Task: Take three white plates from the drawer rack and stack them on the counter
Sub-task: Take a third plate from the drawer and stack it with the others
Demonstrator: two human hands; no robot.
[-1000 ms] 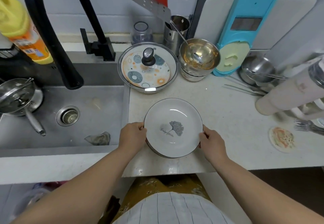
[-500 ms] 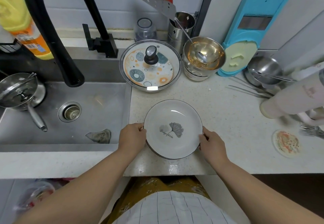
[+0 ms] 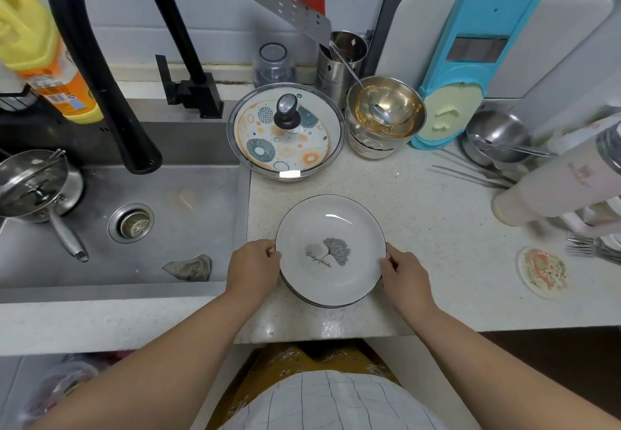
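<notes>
A stack of white plates [image 3: 331,224] with thin dark rims sits on the speckled counter [image 3: 437,214] near its front edge. The top plate has a grey leaf print in its middle. More rims show under it at the lower left. My left hand [image 3: 253,270] grips the stack's left edge. My right hand [image 3: 405,273] grips its right edge. The drawer rack is out of view.
A steel sink [image 3: 181,228] with a black faucet [image 3: 111,70], a strainer pan [image 3: 33,187] and a rag [image 3: 190,268] lies to the left. Behind the stack stand a glass-lidded patterned bowl [image 3: 285,137] and steel bowls [image 3: 384,117]. A white bottle [image 3: 557,181], forks [image 3: 591,248] and a coaster [image 3: 542,271] are at the right.
The view has shifted slightly. Both hands stay on the plate stack at the same spot on the counter.
</notes>
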